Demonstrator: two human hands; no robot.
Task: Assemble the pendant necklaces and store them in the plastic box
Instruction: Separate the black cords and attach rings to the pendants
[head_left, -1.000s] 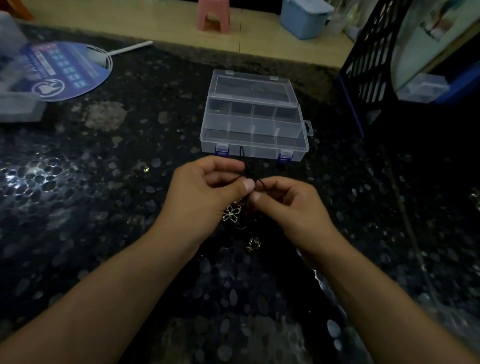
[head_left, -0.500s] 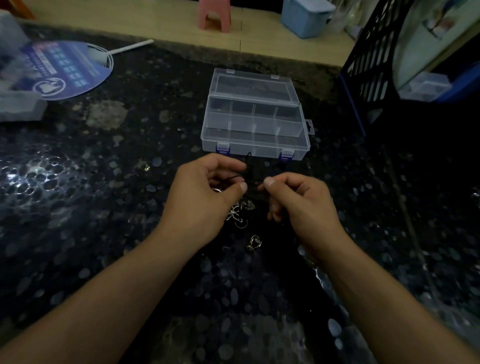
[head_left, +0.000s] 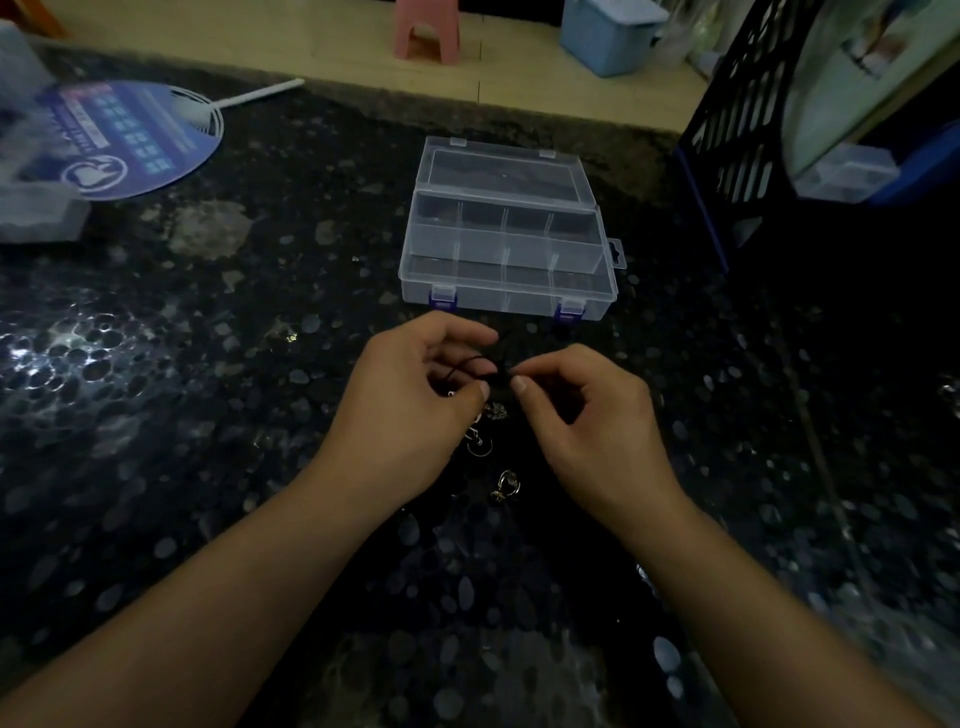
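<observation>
Necklaces are not yet showing in the box (head_left: 506, 244), which is sitting on the dark tabletop (head_left: 208, 415) just beyond the hands with its lid lying open; as far as the dim light lets me tell, its compartments are holding nothing, so the storing part looks wholly undone. The left hand (head_left: 410, 410) is pinching a thin black cord (head_left: 475, 364) between thumb and forefinger, its other fingers curling in, and a loop of that cord is arching over its fingertips. The right hand (head_left: 592, 415) is meeting it at the middle, its grip closing thumb against forefinger on what seems to be the free end of the same cord, though the strand is too fine and dark there to be sure. Both hands are hovering above the tabletop, near the front wall of the box but apart from it. Below and between them several small metal pendants (head_left: 480, 441) are lying loose on the tabletop, and one more piece (head_left: 505, 484) is lying a little nearer the person. I judge that the work is standing at an early stage: one cord is being threaded or knotted, whether a pendant is already hanging on it I cannot tell, and the loose pendants are waiting for cords before anything is going into the box.
</observation>
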